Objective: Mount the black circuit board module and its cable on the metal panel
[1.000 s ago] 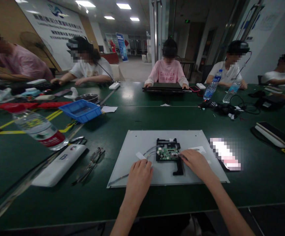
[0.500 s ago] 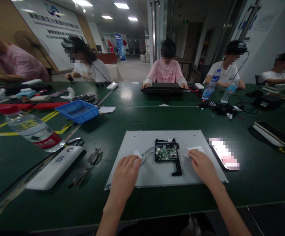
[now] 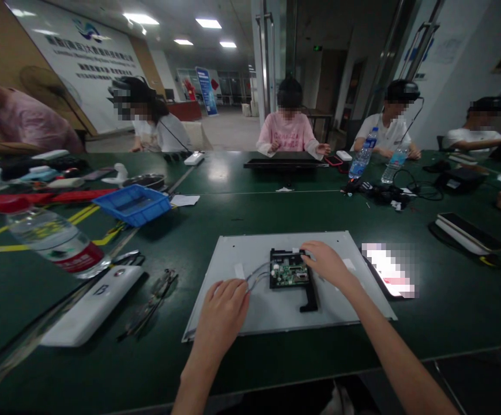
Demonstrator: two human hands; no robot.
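A flat grey panel lies on the dark green table in front of me. A small green circuit board in a black frame sits on its middle, with thin pale wires running left from it. My left hand rests palm down on the panel's near left part, fingers loosely curled beside the wires. My right hand reaches over the board's upper right corner, fingers bent down onto the black frame. What the fingertips touch is hidden.
A lit phone lies right of the panel. To the left are a white power bank, glasses, a lying water bottle and a blue tray. Several people sit around the far side of the table with laptops, bottles and cables.
My right hand moved left from the white slip near the panel's right side onto the board's top right corner. My left hand stayed near the wires. The camera tilted slightly.
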